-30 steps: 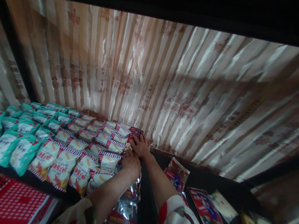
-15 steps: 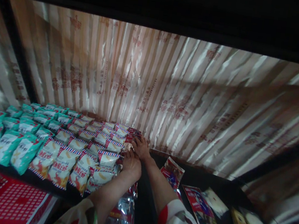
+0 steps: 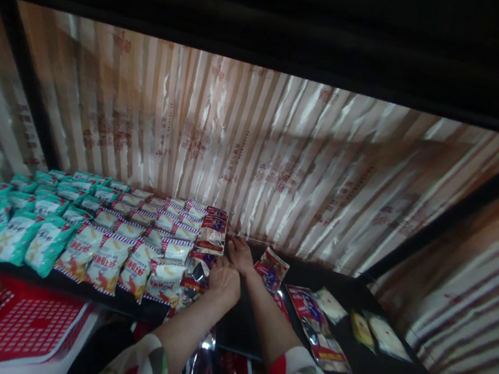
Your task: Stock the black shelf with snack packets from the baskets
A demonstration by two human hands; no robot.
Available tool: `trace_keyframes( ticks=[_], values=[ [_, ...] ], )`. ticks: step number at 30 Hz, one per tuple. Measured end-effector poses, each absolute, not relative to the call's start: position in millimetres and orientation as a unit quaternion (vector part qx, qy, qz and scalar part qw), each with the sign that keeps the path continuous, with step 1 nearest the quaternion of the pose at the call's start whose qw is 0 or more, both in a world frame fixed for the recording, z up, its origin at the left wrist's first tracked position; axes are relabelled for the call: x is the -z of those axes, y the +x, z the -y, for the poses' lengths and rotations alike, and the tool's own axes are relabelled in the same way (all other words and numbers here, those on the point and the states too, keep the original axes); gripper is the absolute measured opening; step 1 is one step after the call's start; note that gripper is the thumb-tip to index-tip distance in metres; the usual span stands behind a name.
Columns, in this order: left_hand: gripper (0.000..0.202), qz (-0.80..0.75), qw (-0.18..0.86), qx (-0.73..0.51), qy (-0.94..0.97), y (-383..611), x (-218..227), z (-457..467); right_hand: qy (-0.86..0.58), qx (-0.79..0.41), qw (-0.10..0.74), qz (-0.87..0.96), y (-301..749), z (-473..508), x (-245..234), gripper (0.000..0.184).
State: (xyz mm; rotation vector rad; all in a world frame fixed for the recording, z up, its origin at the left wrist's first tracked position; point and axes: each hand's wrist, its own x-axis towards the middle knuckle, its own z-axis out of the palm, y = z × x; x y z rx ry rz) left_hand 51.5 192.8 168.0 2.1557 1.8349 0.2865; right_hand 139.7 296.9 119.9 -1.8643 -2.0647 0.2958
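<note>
My left hand (image 3: 224, 279) rests at the right edge of a dark red snack packet (image 3: 198, 269), its fingers stretched out and touching it. Just behind, my right hand (image 3: 240, 256) lies low over the black shelf, fingers extended and apart, beside another red packet (image 3: 213, 231) in the same column. White snack bags with striped edges (image 3: 104, 261) stand in rows directly left of this column. More red packets are partly hidden by my left forearm.
Teal snack bags (image 3: 14, 237) fill the shelf's left end. A red basket (image 3: 39, 324) sits below. To the right, the black shelf (image 3: 302, 275) holds loose red packets (image 3: 317, 329), pale packets (image 3: 389, 336) and a yellow packet (image 3: 361, 331). Striped sheeting (image 3: 282, 154) hangs behind.
My hands have come off the rear red packets, which now show more fully. The right hand has shifted onto the shelf to their right, and the left hand has moved nearer. The view has turned slightly.
</note>
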Motion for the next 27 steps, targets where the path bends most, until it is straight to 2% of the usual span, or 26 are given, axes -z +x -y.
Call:
trace_keyframes(
  ticks=[10,15,18,24,27],
  values=[
    [0.038,-0.607,0.201,-0.172,0.749,67.9,-143.9,-131.5,-0.673,-0.109,0.241,0.69,162.1,-228.7,-98.3,0.039],
    [0.037,-0.58,0.223,-0.208,0.756,70.1,-117.1,-91.3,-0.655,-0.115,0.381,0.643,168.7,-177.6,-79.4,0.04],
    [0.037,-0.549,0.243,-0.219,0.769,66.5,-101.3,-66.7,-0.65,-0.119,0.432,0.614,168.7,-142.0,-70.0,0.042],
    [0.033,-0.497,0.296,-0.186,0.794,51.9,-60.1,-33.1,-0.621,-0.166,0.478,0.599,158.7,-78.7,-47.2,0.035],
    [0.038,-0.489,0.334,-0.165,0.789,45.0,-34.7,-26.8,-0.62,-0.182,0.457,0.611,151.3,-56.3,-28.6,0.032]
  ],
)
